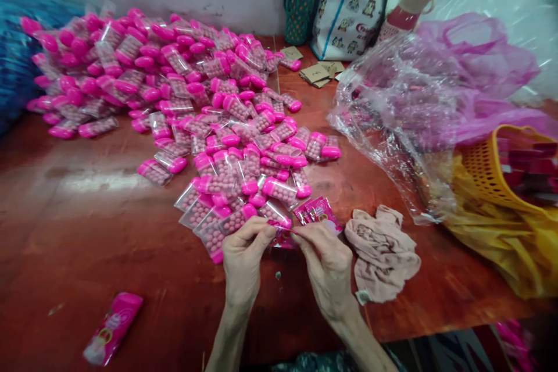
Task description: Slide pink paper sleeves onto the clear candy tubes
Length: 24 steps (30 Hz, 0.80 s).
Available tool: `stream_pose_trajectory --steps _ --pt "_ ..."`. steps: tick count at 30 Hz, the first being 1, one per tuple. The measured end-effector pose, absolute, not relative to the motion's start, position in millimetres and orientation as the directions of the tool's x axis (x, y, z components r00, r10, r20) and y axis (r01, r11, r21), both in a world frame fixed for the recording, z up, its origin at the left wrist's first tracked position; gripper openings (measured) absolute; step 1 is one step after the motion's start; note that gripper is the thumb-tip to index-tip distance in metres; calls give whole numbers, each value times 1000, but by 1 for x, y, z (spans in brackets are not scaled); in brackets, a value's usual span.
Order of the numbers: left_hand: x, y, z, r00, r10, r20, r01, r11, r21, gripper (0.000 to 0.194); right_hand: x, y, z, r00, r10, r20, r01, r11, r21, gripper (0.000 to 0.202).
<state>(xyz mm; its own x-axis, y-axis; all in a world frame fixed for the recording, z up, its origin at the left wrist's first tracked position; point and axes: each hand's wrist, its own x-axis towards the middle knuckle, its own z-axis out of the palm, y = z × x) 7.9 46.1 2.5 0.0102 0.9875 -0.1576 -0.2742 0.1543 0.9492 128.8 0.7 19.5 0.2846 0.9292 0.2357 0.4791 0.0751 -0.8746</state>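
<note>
Between both hands, near the front middle of the table, is a small magenta printed sachet. My left hand pinches its left upper edge between thumb and fingers. On the other side, my right hand pinches the right upper edge. Just behind the right hand lie several more magenta sachets, overlapping each other. Close to the left hand are clear containers with bright pink caps, filled with pink balls; they belong to a big heap. A container in a printed pink wrapper lies alone at the front left.
A crumpled beige cloth lies right of my hands. Beyond it stand a yellow basket and clear plastic bags. Cardboard pieces, a white tote bag and a bottle are at the back.
</note>
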Motion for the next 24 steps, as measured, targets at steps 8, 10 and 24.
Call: stream_pose_trajectory --steps 8,10,24 --pt "1 51 17 87 986 -145 47 141 989 16 137 3 12 169 933 317 581 165 -797 16" --pt "3 51 18 23 997 -67 114 64 991 17 137 2 11 159 934 319 592 169 -788 16" --pt "4 47 18 78 951 -298 -434 301 849 19 129 2 21 168 939 301 535 169 -827 14"
